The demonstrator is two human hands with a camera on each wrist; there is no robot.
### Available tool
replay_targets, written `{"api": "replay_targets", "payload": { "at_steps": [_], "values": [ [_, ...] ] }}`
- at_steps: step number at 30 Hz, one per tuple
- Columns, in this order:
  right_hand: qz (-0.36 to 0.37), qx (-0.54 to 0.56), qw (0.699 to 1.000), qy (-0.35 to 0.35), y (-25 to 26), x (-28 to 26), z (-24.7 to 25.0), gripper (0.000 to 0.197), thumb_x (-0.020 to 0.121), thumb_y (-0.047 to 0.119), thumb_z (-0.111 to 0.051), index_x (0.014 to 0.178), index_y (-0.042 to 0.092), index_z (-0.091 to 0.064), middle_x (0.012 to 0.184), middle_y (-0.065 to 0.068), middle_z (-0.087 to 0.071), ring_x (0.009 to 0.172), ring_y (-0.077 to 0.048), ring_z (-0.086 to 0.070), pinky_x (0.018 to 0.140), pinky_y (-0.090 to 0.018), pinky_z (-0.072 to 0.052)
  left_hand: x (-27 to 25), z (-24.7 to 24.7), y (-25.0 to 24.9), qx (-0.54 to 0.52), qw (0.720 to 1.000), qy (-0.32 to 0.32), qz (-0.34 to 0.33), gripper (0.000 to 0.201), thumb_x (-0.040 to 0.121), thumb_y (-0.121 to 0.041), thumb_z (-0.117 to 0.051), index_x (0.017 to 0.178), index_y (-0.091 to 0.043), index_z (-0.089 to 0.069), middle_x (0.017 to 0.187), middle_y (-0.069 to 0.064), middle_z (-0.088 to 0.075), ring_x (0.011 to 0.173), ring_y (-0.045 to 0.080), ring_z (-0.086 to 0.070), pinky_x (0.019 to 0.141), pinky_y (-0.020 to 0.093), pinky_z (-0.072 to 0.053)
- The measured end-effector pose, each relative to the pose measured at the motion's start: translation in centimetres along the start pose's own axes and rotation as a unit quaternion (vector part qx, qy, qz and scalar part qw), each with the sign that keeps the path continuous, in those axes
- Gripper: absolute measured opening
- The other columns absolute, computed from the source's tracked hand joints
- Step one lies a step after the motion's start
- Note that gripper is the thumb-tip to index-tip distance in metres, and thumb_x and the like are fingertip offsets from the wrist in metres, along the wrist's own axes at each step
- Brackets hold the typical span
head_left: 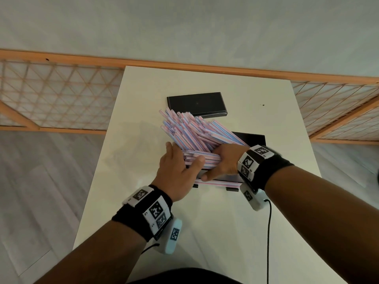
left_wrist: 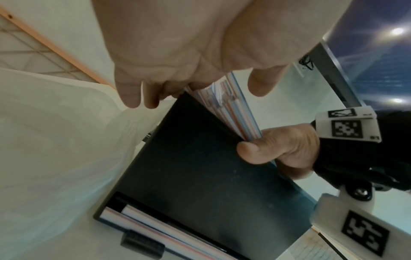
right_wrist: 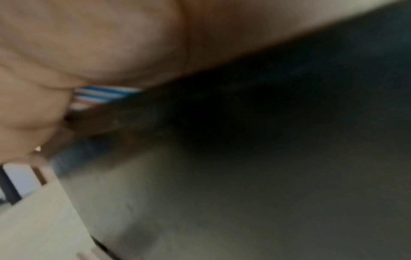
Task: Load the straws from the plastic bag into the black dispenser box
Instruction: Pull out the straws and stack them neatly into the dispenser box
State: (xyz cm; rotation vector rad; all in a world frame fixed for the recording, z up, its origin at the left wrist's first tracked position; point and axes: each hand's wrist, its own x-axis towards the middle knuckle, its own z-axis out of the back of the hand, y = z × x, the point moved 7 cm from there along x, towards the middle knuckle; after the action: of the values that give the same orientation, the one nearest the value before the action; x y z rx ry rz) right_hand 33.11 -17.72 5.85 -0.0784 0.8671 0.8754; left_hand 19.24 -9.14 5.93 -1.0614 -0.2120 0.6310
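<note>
A thick bundle of pink-and-blue striped straws (head_left: 190, 130) fans up and to the left out of the open black dispenser box (head_left: 251, 138) at the table's middle. My right hand (head_left: 223, 160) grips the bundle's near end over the box, thumb underneath. My left hand (head_left: 180, 160) cups the left side of the straws, fingers extended and thumb lying on top. In the left wrist view the box's dark front (left_wrist: 200, 167) fills the middle, straws (left_wrist: 235, 114) run along its top edge, and a few straws (left_wrist: 142, 223) lie in its bottom tray. The right wrist view is blurred: palm and striped straws (right_wrist: 100, 95).
The box's flat black lid (head_left: 196, 104) lies behind the straws. A clear plastic bag (left_wrist: 66, 140) lies on the white table (head_left: 235, 232) left of the box. A wooden lattice screen (head_left: 57, 95) stands behind the table, and a black cable (head_left: 268, 232) hangs from my right wrist.
</note>
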Motion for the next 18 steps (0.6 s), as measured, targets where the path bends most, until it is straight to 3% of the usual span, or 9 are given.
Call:
{"api": "replay_targets", "payload": {
  "at_steps": [2, 5, 8, 12, 15, 18],
  "values": [
    [-0.027, -0.025, 0.999, -0.002, -0.3, 0.1, -0.4, 0.070, 0.047, 0.082, -0.071, 0.087, 0.026, -0.056, 0.084, 0.006, -0.060, 0.084, -0.019, -0.059, 0.079, -0.031, -0.047, 0.2, -0.5, 0.4, 0.028, 0.999, 0.018, 0.027, 0.097, 0.079, -0.077, -0.036, 0.156, -0.019, -0.025, 0.154, 0.012, -0.036, 0.147, 0.035, -0.033, 0.119, 0.054, -0.030],
    [-0.023, -0.004, 1.000, -0.010, -0.6, 0.7, -1.2, 0.098, 0.033, 0.088, -0.067, 0.107, 0.025, -0.063, 0.100, 0.005, -0.067, 0.093, -0.020, -0.062, 0.090, -0.037, -0.052, 0.2, -0.6, 0.7, -0.037, 0.999, 0.004, 0.029, 0.084, 0.080, -0.070, -0.049, 0.149, -0.027, -0.029, 0.143, 0.002, -0.051, 0.135, 0.029, -0.050, 0.112, 0.054, -0.040],
    [-0.013, 0.020, 1.000, -0.001, -0.4, 0.6, -1.0, 0.085, 0.037, 0.082, -0.072, 0.100, 0.027, -0.063, 0.099, 0.006, -0.066, 0.093, -0.018, -0.061, 0.090, -0.036, -0.050, 0.4, -0.6, 1.2, -0.042, 0.999, 0.003, 0.032, 0.085, 0.081, -0.067, -0.054, 0.151, -0.029, -0.025, 0.142, -0.005, -0.054, 0.132, 0.025, -0.053, 0.110, 0.052, -0.043],
    [-0.018, 0.004, 1.000, 0.014, -0.3, 0.4, -0.9, 0.061, 0.045, 0.076, -0.077, 0.079, 0.031, -0.056, 0.083, 0.008, -0.061, 0.084, -0.018, -0.059, 0.077, -0.030, -0.045, 0.6, -0.6, 1.0, -0.005, 1.000, 0.017, 0.013, 0.093, 0.085, -0.074, -0.040, 0.158, -0.022, -0.016, 0.160, 0.009, -0.035, 0.148, 0.033, -0.036, 0.117, 0.056, -0.033],
    [-0.014, 0.010, 1.000, 0.016, 0.0, 0.2, -0.8, 0.065, 0.044, 0.076, -0.077, 0.087, 0.030, -0.058, 0.085, 0.010, -0.062, 0.086, -0.017, -0.060, 0.079, -0.030, -0.046, 0.4, -0.6, 1.4, 0.014, 0.999, 0.010, 0.040, 0.099, 0.083, -0.083, -0.027, 0.156, -0.016, -0.021, 0.159, 0.015, -0.034, 0.149, 0.036, -0.034, 0.116, 0.058, -0.034],
    [-0.025, -0.011, 1.000, 0.015, 0.1, 0.5, -0.6, 0.089, 0.040, 0.083, -0.071, 0.106, 0.024, -0.065, 0.096, 0.004, -0.066, 0.092, -0.020, -0.061, 0.084, -0.031, -0.049, 0.5, 0.0, 1.8, 0.017, 0.998, -0.015, 0.063, 0.094, 0.080, -0.086, -0.030, 0.141, -0.015, -0.037, 0.143, 0.014, -0.050, 0.130, 0.037, -0.052, 0.104, 0.057, -0.046]
  ]
}}
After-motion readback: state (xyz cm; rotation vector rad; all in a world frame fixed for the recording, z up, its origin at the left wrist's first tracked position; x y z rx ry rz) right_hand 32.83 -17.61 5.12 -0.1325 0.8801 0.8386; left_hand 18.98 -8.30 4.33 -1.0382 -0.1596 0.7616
